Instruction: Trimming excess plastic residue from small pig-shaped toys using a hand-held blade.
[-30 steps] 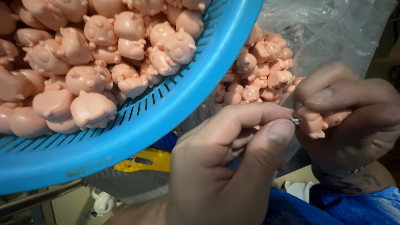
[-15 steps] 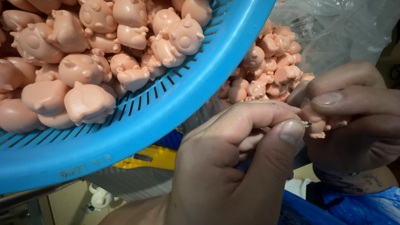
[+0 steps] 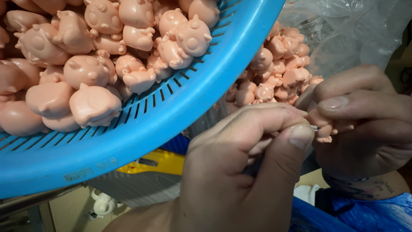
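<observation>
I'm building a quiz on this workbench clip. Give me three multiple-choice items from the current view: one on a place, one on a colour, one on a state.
1. Where does the clear plastic bag of pink figures lie?
A. right of the basket
B. inside the basket
C. under the hands

2. What colour is the slotted round plastic basket?
A. green
B. blue
C. white

3. How does the right hand stand?
A. flat and open
B. hidden
C. closed on a small pink moulded figure

Answers: 1 A, the bag shows beyond the basket's right rim. 2 B, its rim and wall are blue. 3 C, fingers wrap the figure while the left hand pinches a thin metal tool against it.
</observation>
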